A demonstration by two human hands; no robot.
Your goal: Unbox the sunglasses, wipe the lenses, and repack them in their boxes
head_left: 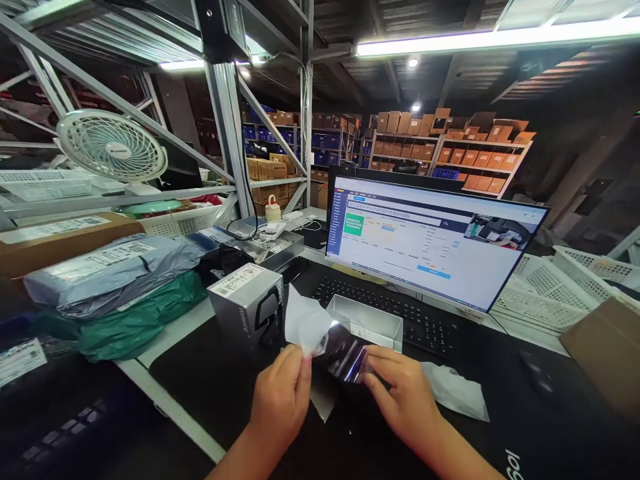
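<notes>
My left hand pinches a crumpled white translucent wrapper, held up over the dark desk mat. In my right hand, thumb and fingers grip the right end of a dark, glossy flat piece with purple reflections; its exact kind I cannot make out. The left end of this piece meets the wrapper. A silver-grey box with black print and a label on top stands to the left of my hands. Behind them lies an open silver box part, with a printed slip inside.
A black keyboard and a lit monitor stand behind. Another white wrapper and a mouse lie right. Bagged parcels are piled left below a fan. White baskets and a cardboard box border the right.
</notes>
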